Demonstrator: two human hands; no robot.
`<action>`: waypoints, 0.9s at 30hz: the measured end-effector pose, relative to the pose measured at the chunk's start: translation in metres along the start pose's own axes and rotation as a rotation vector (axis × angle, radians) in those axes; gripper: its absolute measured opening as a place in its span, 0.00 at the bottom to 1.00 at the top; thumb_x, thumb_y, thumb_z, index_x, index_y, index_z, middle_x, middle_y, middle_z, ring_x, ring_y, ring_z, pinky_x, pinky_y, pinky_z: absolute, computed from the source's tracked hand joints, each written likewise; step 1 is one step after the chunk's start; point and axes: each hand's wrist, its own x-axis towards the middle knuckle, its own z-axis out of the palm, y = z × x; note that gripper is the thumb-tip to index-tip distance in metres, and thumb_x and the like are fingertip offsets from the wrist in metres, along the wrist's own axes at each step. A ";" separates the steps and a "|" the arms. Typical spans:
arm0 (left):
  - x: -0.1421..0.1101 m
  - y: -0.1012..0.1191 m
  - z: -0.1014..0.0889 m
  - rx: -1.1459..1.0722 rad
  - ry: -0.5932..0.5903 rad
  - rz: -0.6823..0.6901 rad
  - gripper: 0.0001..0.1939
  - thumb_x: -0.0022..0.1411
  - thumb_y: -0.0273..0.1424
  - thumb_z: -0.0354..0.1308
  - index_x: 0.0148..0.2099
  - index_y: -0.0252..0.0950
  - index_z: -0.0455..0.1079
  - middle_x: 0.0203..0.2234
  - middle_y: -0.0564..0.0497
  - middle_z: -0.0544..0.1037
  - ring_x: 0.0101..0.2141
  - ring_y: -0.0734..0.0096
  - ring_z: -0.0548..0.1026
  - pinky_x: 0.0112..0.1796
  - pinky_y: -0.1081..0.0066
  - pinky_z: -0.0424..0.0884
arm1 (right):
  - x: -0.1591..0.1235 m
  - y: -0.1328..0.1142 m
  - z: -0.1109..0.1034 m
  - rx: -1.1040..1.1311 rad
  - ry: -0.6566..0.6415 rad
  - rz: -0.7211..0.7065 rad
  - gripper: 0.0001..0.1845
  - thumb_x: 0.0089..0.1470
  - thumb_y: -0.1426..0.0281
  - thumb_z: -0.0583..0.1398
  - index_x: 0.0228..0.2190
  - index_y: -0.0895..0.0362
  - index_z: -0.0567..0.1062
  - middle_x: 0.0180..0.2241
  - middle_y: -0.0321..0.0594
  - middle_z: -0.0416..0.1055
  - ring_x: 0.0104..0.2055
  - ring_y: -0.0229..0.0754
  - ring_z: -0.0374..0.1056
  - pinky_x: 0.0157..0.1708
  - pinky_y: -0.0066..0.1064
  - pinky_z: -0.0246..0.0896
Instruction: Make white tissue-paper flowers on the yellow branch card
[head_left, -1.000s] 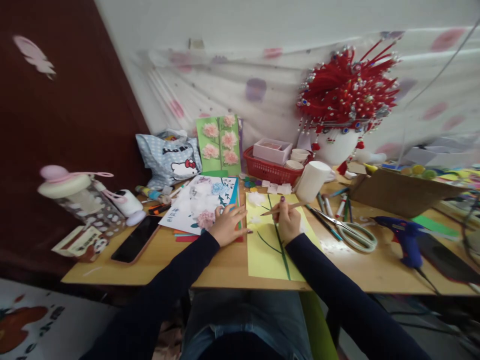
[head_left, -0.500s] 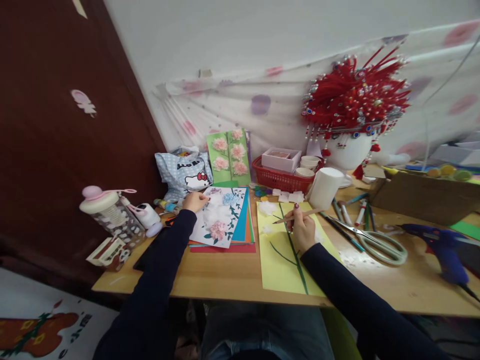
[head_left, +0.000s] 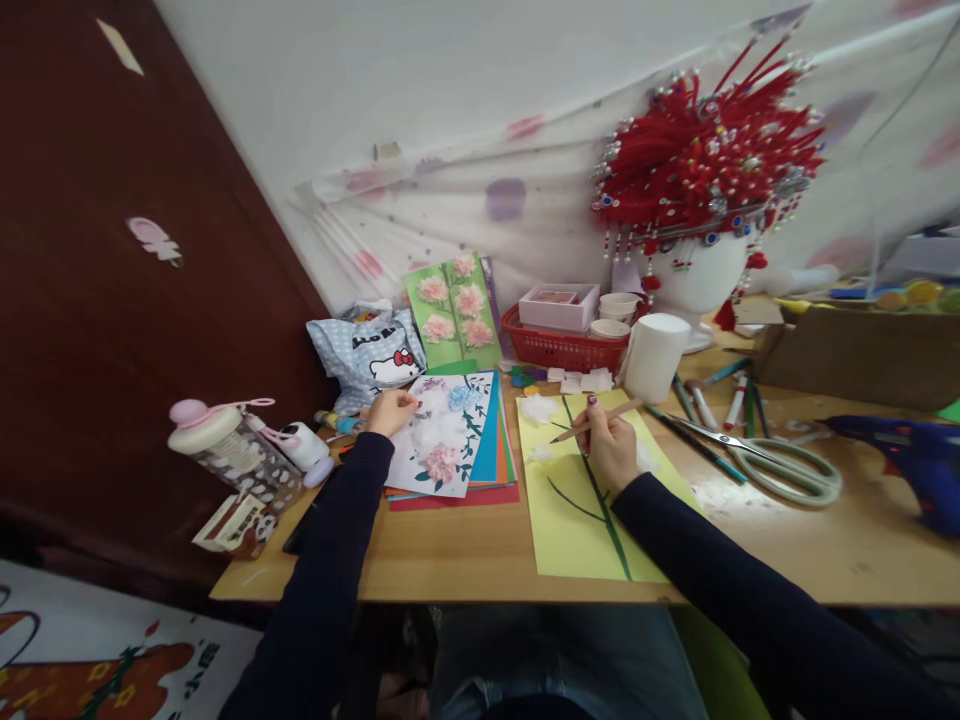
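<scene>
My right hand (head_left: 613, 452) grips a light-brown wooden pencil (head_left: 571, 434), its tip pointing left over a yellow sheet (head_left: 559, 545). A dark green branched stem (head_left: 600, 497) runs along that sheet, with white cotton tufts (head_left: 538, 407) near its top left; part of the sheet lies under my hand. My left hand (head_left: 390, 412) is over the left edge of a white flower picture (head_left: 409, 462), thumb and fingers pinched together. Whatever they hold is too small to make out. White cotton and pink and blue flowers show on the picture, which rests on coloured papers (head_left: 491, 496).
Scissors (head_left: 784, 470), markers (head_left: 739, 400) and a blue glue gun (head_left: 900, 455) lie at right. Behind stand a white roll (head_left: 657, 358), a red basket (head_left: 559, 350) and a beaded red headdress (head_left: 712, 165). A bottle (head_left: 232, 445) and gingham bag (head_left: 367, 350) are at left.
The whole view has shifted and tilted slightly. Both hands stay at nearly the same places over the papers, the right one still gripping the pencil.
</scene>
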 end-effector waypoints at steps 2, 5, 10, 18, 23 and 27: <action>-0.009 0.011 -0.001 -0.059 -0.033 0.032 0.10 0.51 0.35 0.59 0.31 0.33 0.73 0.31 0.45 0.81 0.38 0.56 0.77 0.42 0.64 0.70 | 0.000 -0.001 0.000 -0.001 -0.004 -0.006 0.34 0.48 0.40 0.54 0.16 0.59 0.70 0.09 0.35 0.59 0.11 0.32 0.54 0.12 0.25 0.48; -0.031 0.038 0.005 -0.165 -0.142 0.106 0.14 0.53 0.38 0.59 0.36 0.31 0.74 0.33 0.45 0.81 0.37 0.60 0.78 0.41 0.66 0.71 | 0.000 -0.002 -0.002 -0.003 0.011 -0.033 0.35 0.48 0.40 0.53 0.16 0.59 0.70 0.09 0.35 0.59 0.11 0.33 0.54 0.12 0.26 0.49; -0.067 0.088 0.029 -0.201 -0.494 0.388 0.14 0.52 0.42 0.62 0.33 0.35 0.75 0.32 0.49 0.80 0.37 0.63 0.77 0.43 0.67 0.70 | 0.002 -0.004 -0.005 0.001 0.042 -0.062 0.35 0.50 0.40 0.50 0.15 0.58 0.69 0.09 0.36 0.60 0.11 0.34 0.56 0.13 0.26 0.50; -0.061 0.099 0.080 0.036 -0.489 0.479 0.12 0.54 0.42 0.61 0.33 0.38 0.78 0.33 0.49 0.81 0.42 0.59 0.75 0.47 0.62 0.67 | -0.011 -0.004 -0.008 -0.129 -0.184 -0.205 0.31 0.58 0.46 0.48 0.18 0.57 0.69 0.10 0.33 0.61 0.12 0.33 0.58 0.16 0.24 0.54; -0.050 0.095 0.098 -0.010 -0.504 0.537 0.11 0.55 0.39 0.61 0.33 0.38 0.78 0.32 0.49 0.81 0.39 0.62 0.75 0.46 0.64 0.67 | -0.018 -0.003 -0.006 -0.294 -0.347 -0.354 0.28 0.62 0.53 0.46 0.19 0.56 0.67 0.13 0.33 0.63 0.15 0.32 0.60 0.19 0.22 0.53; -0.050 0.096 0.105 0.010 -0.471 0.558 0.07 0.56 0.34 0.60 0.35 0.38 0.78 0.31 0.49 0.80 0.39 0.62 0.75 0.45 0.64 0.66 | -0.019 -0.003 -0.006 -0.356 -0.353 -0.381 0.28 0.63 0.54 0.45 0.20 0.56 0.67 0.14 0.34 0.65 0.16 0.32 0.61 0.20 0.22 0.53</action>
